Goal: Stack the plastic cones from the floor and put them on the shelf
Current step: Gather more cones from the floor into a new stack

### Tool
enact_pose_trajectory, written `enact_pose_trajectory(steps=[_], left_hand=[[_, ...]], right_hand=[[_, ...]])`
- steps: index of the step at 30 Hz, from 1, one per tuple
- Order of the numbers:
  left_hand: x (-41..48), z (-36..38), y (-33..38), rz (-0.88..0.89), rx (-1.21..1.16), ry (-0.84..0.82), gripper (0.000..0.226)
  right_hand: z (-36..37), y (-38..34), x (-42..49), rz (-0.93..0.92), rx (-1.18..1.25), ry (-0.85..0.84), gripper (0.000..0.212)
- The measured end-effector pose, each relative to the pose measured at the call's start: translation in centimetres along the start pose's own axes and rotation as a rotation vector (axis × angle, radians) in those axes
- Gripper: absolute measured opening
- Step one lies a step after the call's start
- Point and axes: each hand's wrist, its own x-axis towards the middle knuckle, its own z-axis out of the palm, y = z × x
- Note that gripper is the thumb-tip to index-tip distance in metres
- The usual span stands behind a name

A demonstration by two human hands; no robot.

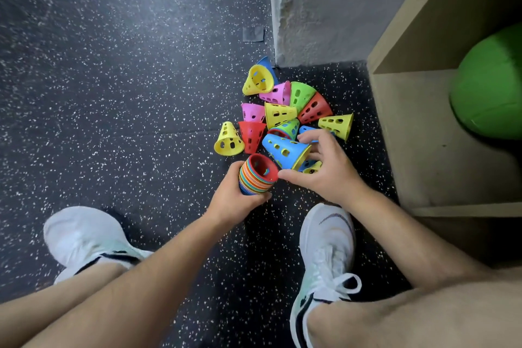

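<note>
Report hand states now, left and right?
Left hand: grips the multicoloured stack of nested plastic cones.
Right hand: holds the blue perforated plastic cone at its wide end.

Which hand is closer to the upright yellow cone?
Left. The left hand, holding the stack, sits right beside the yellow cone; the right hand grips a blue cone farther right.

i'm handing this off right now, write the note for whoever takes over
The left hand grips the stack of cones.
The right hand holds a blue cone beside the stack, not yet on it.
Done: several cones stacked.
Left: add the blue cone, gather the loose cones from the floor, then put the stack on the shelf with the green ball.
</note>
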Motion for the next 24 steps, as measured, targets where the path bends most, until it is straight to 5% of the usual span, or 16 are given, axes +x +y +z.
enact_pose_trajectory(steps=[4, 9, 12, 14, 18, 21, 24], left_hand=[[0.5, 0.8, 0.9, 0.041, -0.024, -0.006, 0.072], [0.3, 1.9, 1.4, 0.117, 0.02, -0.093, 0.071], [-0.3, 2.4, 1.4, 0.132, 0.032, -0.12, 0.071], [-0.6, 2.8, 0.9, 0.116, 0.011, -0.122, 0.07], [-0.6, 3.3, 0.3, 0.066, 0.026, -0.123, 0.072], [0.0, 3.8, 0.2, 0.058, 0.031, -0.162, 0.075], [0.5, 4.2, 0.4, 0.058, 0.025, -0.177, 0.076]], right_hand=[[-1.6, -0.8, -0.4, 0.059, -0.05, -0.076, 0.047], [-1.1, -0.4, -0.4, 0.092, -0.324, -0.279, 0.081], [-0.1, -0.2, -0.7, 0.03, -0.423, -0.403, 0.083], [-0.4, 0.3, -1.1, -0.074, -0.407, -0.267, 0.075], [-2.6, 3.5, -2.3, -0.165, -0.419, 0.092, 0.022], [-3.3, 6.1, -3.0, -0.098, -0.545, -0.059, 0.013], [-3.1, 7.5, -2.9, -0.115, -0.633, -0.175, 0.033]])
